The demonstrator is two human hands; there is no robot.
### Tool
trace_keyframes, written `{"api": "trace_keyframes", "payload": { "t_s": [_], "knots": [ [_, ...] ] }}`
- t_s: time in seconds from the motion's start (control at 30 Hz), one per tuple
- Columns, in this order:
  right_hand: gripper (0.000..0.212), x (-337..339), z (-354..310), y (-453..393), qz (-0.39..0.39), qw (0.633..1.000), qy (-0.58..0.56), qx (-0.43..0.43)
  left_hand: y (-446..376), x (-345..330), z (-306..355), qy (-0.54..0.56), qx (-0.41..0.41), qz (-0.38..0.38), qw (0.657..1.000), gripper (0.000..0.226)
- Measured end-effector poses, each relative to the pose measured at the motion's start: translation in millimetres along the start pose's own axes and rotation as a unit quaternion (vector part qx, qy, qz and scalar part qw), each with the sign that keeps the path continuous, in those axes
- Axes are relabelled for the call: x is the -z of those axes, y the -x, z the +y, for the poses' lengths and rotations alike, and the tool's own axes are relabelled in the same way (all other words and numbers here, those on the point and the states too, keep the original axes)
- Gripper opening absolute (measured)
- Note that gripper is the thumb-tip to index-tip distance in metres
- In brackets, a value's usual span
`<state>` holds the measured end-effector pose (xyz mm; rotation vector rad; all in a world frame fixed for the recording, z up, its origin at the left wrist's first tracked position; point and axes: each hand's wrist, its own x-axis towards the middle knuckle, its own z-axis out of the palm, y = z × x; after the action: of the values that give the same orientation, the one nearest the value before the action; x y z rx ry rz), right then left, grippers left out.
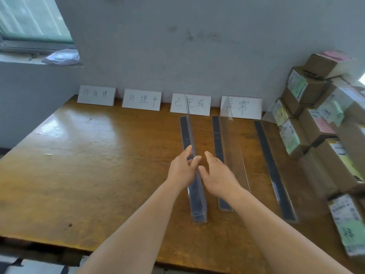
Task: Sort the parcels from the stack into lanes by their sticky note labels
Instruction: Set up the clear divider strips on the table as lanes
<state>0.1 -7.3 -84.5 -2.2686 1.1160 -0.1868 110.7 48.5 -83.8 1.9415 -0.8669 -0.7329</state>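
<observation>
A clear plastic lane divider [194, 196] with a dark base strip stands on the wooden table [88, 165], running from the front toward the third white lane card [190, 103]. My left hand [182, 169] pinches the divider's upright wall from the left. My right hand [217, 177] touches it from the right with straight fingers. Two more dividers lie to the right, one [223, 165] close by and one [274, 171] near the parcels. The stack of cardboard parcels [324, 123] with sticky notes fills the table's right side.
Four white cards with handwritten labels lean against the grey wall: the first [96, 95], the second [141, 99], the third, and the fourth [242, 107]. A window [33, 22] and its sill with a plastic bag [62, 57] are at the upper left.
</observation>
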Motion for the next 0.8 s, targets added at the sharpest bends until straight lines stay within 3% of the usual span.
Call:
{"api": "trace_keyframes", "payload": {
  "t_s": [0.27,0.43,0.63,0.8],
  "knots": [
    [0.057,0.4,-19.6,10.1,0.007,0.999,0.04,-0.035,-3.3,15.3,-1.8,-0.062,-0.034,-0.022,0.997,0.051],
    [0.065,-1.9,-29.1,10.1,0.009,0.995,0.081,-0.049,-1.8,32.2,-4.9,-0.098,-0.034,0.047,0.994,0.016],
    [0.066,-26.0,-59.1,15.6,0.029,0.996,0.085,-0.029,8.6,65.7,-24.6,-0.094,-0.033,0.077,0.992,0.015],
    [0.065,-52.1,-86.5,16.5,0.05,0.995,0.077,-0.026,12.9,112.1,-53.1,-0.16,-0.02,0.127,0.979,0.017]
  ]
}}
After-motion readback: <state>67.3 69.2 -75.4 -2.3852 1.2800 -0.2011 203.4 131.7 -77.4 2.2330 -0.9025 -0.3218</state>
